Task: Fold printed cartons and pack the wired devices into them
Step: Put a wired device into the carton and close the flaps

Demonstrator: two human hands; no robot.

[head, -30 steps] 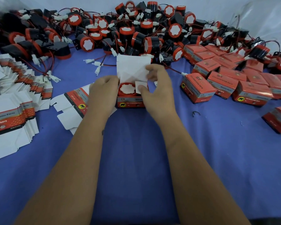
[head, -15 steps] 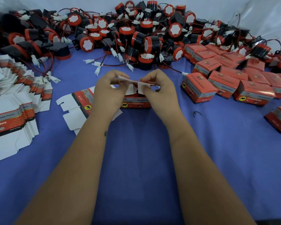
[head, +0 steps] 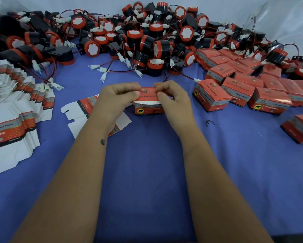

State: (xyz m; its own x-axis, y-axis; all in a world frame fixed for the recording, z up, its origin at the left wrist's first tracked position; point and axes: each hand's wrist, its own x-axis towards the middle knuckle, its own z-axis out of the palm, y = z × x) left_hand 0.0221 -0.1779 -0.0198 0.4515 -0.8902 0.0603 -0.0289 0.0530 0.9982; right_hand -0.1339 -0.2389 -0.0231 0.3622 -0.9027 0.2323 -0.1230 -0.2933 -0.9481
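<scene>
Item: my left hand (head: 116,98), fingers curled, pinching the left edge of the carton (head: 149,104) lid. Item: my right hand (head: 173,99), likewise curled, pinching the lid's right edge. Both forearms reach up from the lower frame. Item: carton, centre frame on the blue counter (head: 147,172), long axis left-right, printed front facing me, lid half down. Item: wired devices (head: 147,41), heaped along upper frame. Item: flat cartons (head: 12,123), stacked far left. Item: packed cartons (head: 243,85), right.

A blue cloth (head: 147,172) covers the table — a small dark clip (head: 209,122) lies on it
</scene>
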